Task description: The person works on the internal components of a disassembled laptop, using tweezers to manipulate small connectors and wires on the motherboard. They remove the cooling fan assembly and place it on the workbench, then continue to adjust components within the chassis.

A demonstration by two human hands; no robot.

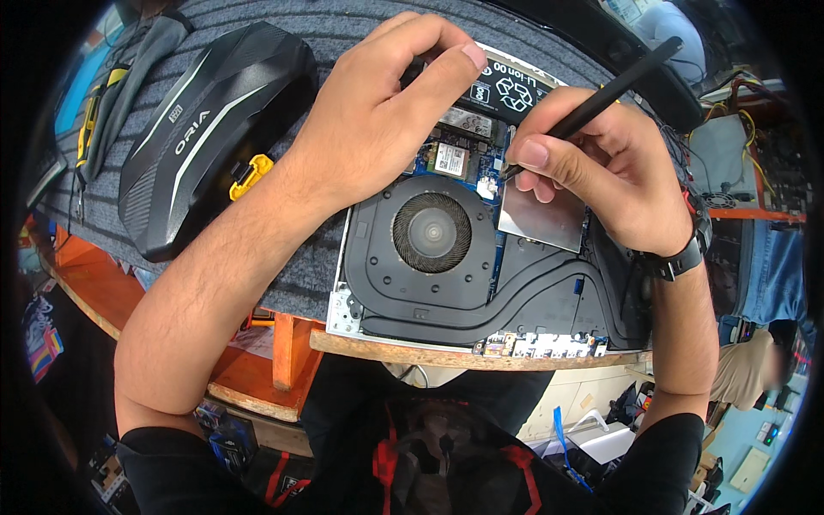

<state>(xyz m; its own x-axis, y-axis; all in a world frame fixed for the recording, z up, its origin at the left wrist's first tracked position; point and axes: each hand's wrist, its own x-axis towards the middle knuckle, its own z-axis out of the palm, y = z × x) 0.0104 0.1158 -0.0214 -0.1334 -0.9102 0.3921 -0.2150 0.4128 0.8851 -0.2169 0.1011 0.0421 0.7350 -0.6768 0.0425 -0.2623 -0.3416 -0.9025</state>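
Observation:
An opened laptop (365, 249) lies before me with its insides bare. Its round cooling fan (433, 232) sits left of a flat silver plate (542, 215), and a black battery (513, 93) runs along the far side. My right hand (601, 163) is closed round a slim black pen-shaped tool (622, 86), its tip down at the blue circuit board (487, 165) beside the silver plate. Above the board's left part arches my left hand (386, 103), thumb and forefinger brought together by the battery's edge; whatever they pinch is hidden.
A black electric screwdriver case (215, 137) with a yellow clip (251, 178) lies on the ribbed grey mat (330, 21) at left. Beyond it is a grey pouch with yellow-handled tools (99, 107). The wooden table edge (481, 359) runs nearest me. Cables and boards (738, 112) crowd the right.

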